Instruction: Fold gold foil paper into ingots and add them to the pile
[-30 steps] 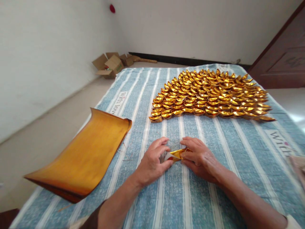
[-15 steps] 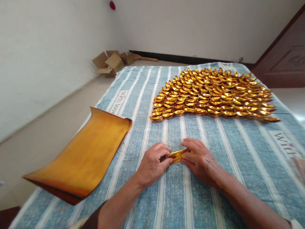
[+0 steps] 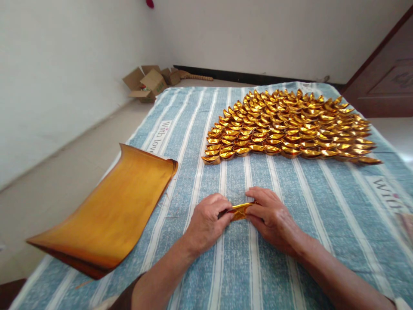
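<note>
A small folded piece of shiny gold foil paper (image 3: 239,212) is held between my two hands, low over the striped cloth. My left hand (image 3: 211,215) pinches its left end, thumb in front and fingers behind. At the other end, my right hand (image 3: 266,211) grips it between thumb and fingers. Both ends of the paper are hidden by my fingers. Left of my hands lies a stack of gold paper sheets (image 3: 109,206) with curled edges. Beyond my hands stand many folded gold paper ingots (image 3: 284,129), packed in curved rows.
A blue cloth with white stripes (image 3: 180,258) covers the table. Open cardboard boxes (image 3: 150,84) sit on the floor past the far left corner. A brown wooden door (image 3: 383,82) is at the right, and white walls (image 3: 258,34) close off the back and left.
The front face of the held paper looks flatter, with a bright line along its upper edge. Both hands stay nearly where they were. The camera view has shifted slightly.
</note>
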`<state>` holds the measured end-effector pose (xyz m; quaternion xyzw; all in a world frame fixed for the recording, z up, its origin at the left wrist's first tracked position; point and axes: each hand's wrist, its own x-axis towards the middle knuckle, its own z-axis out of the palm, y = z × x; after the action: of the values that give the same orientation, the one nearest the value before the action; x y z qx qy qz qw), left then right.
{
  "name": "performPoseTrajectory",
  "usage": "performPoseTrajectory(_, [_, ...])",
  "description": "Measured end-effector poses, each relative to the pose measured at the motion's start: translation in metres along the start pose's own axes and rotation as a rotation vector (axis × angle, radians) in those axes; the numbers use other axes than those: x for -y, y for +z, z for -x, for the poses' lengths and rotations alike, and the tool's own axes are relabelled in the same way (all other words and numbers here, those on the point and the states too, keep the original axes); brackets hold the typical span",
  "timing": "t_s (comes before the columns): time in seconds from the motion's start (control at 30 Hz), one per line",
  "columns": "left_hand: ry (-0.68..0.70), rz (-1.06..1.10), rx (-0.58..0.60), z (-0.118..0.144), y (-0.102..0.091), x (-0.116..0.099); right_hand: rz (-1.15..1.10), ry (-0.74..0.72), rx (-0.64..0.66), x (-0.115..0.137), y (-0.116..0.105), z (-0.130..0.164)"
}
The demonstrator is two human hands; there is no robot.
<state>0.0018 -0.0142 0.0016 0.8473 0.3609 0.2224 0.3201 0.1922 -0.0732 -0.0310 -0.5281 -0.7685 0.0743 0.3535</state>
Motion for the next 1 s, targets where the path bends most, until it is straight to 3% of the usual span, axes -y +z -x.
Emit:
performPoseTrajectory(0.7, [-0.135, -0.042, 0.025, -0.003, 0.003, -0.001, -0.015, 0.114, 0.101, 0.005, 0.003, -0.001])
performPoseTrajectory(1.0, [-0.136, -0.081, -0.013, -0.002, 0.006, 0.000, -0.226, 0.199, 0.250, -0.005, -0.017, -0.007])
